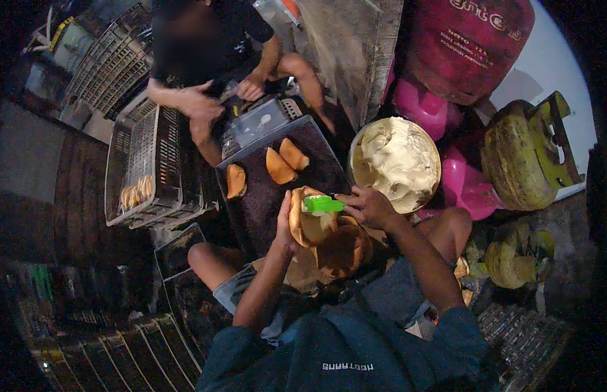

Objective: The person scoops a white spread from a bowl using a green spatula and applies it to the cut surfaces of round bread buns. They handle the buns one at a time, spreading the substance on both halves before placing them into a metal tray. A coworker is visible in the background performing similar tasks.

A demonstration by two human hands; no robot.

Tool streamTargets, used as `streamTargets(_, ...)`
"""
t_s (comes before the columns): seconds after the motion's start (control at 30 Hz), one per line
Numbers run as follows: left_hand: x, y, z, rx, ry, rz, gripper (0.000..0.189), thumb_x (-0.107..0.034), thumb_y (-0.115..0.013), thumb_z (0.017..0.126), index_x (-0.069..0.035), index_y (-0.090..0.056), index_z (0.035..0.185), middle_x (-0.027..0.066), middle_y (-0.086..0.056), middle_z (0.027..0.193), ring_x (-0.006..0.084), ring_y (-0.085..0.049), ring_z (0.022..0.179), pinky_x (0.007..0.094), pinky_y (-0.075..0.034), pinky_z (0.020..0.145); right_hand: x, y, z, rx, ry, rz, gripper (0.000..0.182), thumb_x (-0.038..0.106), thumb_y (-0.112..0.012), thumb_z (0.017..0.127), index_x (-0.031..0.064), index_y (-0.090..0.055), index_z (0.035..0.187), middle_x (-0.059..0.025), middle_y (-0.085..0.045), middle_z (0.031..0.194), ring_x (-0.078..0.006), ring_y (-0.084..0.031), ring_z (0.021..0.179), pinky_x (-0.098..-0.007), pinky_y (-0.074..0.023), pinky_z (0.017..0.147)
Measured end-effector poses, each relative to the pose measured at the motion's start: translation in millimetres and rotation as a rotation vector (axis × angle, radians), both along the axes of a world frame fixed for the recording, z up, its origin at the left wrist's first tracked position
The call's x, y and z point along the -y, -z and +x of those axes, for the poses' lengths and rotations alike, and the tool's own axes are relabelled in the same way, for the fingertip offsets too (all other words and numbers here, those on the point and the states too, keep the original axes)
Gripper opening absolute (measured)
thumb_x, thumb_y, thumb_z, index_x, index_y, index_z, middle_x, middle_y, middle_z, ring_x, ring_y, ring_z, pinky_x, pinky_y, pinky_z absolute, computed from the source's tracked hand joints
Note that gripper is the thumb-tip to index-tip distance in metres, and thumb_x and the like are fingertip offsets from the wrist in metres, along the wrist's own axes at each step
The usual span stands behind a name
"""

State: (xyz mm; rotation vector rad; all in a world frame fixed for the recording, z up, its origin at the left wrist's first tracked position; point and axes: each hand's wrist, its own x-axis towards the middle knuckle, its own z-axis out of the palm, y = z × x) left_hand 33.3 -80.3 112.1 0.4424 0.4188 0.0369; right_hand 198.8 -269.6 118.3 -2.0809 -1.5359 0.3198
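My left hand [285, 228] holds an opened piece of bread [303, 223] upright over my lap. In my right hand [372, 206] is a green plastic spreader [324, 204], its head against the bread's inner face, where pale cream shows. More bread [345, 247] lies just below, in a container hard to make out. To the right of the dark tray [249, 215], a round tub holds a mound of pale cream [399, 157]. Three folded bread pieces rest on the tray, two side by side [281, 166] and one at the left [236, 181].
Across the tray a co-worker's hands [249, 88] are above a lidded plastic box [257, 126]. Stacked crates [159, 196] with bread stand at the left. Gas cylinders, one red [465, 54] and one green [516, 154], stand at the right beside pink plastic items [463, 183].
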Motion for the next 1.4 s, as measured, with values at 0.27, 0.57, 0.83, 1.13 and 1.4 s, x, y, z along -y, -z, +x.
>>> streamTargets(0.27,-14,34,-10,-0.209,-0.115,0.065,0.061,-0.058,-0.056,0.091,-0.006,-0.054,0.122,0.0130,-0.063,0.110,0.0264,-0.063,0.101,0.0447,-0.053,0.088,-12,12,-17,0.369,-0.080,0.077,0.040,0.026,-0.069,0.080,0.0201,-0.065,0.120,-0.0071,-0.053,0.082,-0.0258,-0.061,0.078,-0.0380,-0.0516,0.067)
streamTargets(0.57,-26,48,-17,-0.143,-0.195,0.175,0.048,-0.029,-0.066,0.092,-0.001,-0.049,0.126,0.0151,-0.063,0.116,0.0254,-0.065,0.103,0.0413,-0.053,0.093,-6,-8,-15,0.463,-0.056,0.014,0.042,0.016,-0.068,0.077,0.0215,-0.065,0.119,-0.0079,-0.055,0.085,-0.0264,-0.062,0.077,-0.0385,-0.0524,0.065)
streamTargets(0.83,-63,37,-8,-0.240,-0.309,0.105,0.044,-0.041,-0.056,0.094,-0.006,-0.054,0.120,0.0120,-0.067,0.100,0.0216,-0.066,0.076,0.0294,-0.054,0.070,25,-26,20,0.162,0.264,0.073,0.036,0.013,-0.070,0.079,0.0194,-0.069,0.114,-0.0113,-0.057,0.090,-0.0332,-0.062,0.083,-0.0441,-0.0520,0.074)
streamTargets(1.13,-46,136,-23,-0.963,0.397,2.256,0.046,-0.014,-0.064,0.081,-0.013,-0.049,0.125,0.0159,-0.057,0.115,0.0371,-0.056,0.111,0.0526,-0.044,0.091,35,-25,36,0.130,0.299,0.067,0.037,0.015,-0.069,0.080,0.0191,-0.068,0.116,-0.0142,-0.058,0.092,-0.0332,-0.061,0.090,-0.0425,-0.0519,0.077)
streamTargets(1.4,-112,170,-39,-0.579,-0.215,0.398,0.030,-0.012,-0.053,0.085,-0.007,-0.057,0.114,0.0065,-0.062,0.087,0.0244,-0.063,0.077,0.0424,-0.053,0.074,42,-13,41,0.149,0.373,0.093,0.036,0.015,-0.069,0.079,0.0204,-0.069,0.115,-0.0109,-0.059,0.092,-0.0323,-0.061,0.089,-0.0420,-0.0522,0.077)
